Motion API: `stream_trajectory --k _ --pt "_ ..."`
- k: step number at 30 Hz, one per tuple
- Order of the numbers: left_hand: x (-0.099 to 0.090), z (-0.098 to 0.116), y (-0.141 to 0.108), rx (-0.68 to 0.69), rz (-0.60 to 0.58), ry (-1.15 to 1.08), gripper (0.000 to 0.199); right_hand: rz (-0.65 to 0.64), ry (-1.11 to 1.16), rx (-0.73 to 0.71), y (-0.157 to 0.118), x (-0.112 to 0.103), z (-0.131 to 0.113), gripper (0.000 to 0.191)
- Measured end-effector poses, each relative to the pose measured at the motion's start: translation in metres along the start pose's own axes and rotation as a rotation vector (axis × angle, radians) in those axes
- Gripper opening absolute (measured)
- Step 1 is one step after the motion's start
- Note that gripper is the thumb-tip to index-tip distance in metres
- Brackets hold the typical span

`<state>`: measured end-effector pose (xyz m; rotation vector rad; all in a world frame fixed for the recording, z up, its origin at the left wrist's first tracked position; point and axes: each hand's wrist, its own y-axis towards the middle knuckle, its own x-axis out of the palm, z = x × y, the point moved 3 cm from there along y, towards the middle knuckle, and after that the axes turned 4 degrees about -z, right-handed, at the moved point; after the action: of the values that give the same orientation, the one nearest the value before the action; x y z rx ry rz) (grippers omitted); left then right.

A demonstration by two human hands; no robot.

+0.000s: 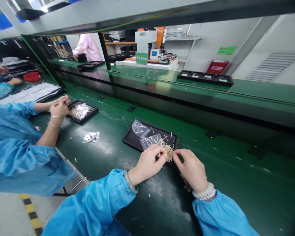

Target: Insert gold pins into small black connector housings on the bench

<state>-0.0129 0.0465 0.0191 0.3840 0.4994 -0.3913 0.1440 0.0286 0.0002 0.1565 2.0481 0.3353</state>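
Observation:
A black tray on the green table holds two clear plastic bags and a pile of small pale strips. Over the front edge of the pile is my left hand, its thumb and forefinger pinched; anything between them is too small to name. My right hand hovers at the tray's right end, also closed in a pinch, with whatever it holds too small to make out. The two hands are apart. More pale pieces lie partly hidden beneath my right hand.
At the left, a co-worker's hands are beside another black tray of strips. A small clear bag lies between the trays. A raised ledge behind carries a long black tray and a red box.

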Motion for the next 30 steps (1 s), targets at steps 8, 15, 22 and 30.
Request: stream_trajectory --k 8,15,22,30 --pt "0.001 -0.002 0.0 0.006 -0.04 0.032 0.014 -0.051 0.278 -0.002 0.001 0.001 -0.001 0.02" --pt "0.002 -0.001 -0.001 0.015 -0.039 0.055 0.014 -0.277 0.749 0.193 -0.001 -0.005 -0.012 0.025" --pt "0.004 -0.004 -0.001 0.015 -0.045 0.055 0.014 -0.283 0.795 0.242 -0.002 0.0 -0.007 0.027" --pt "0.006 0.0 -0.003 0.061 -0.08 0.053 0.012 -0.346 0.839 0.26 -0.002 -0.006 -0.005 0.031"
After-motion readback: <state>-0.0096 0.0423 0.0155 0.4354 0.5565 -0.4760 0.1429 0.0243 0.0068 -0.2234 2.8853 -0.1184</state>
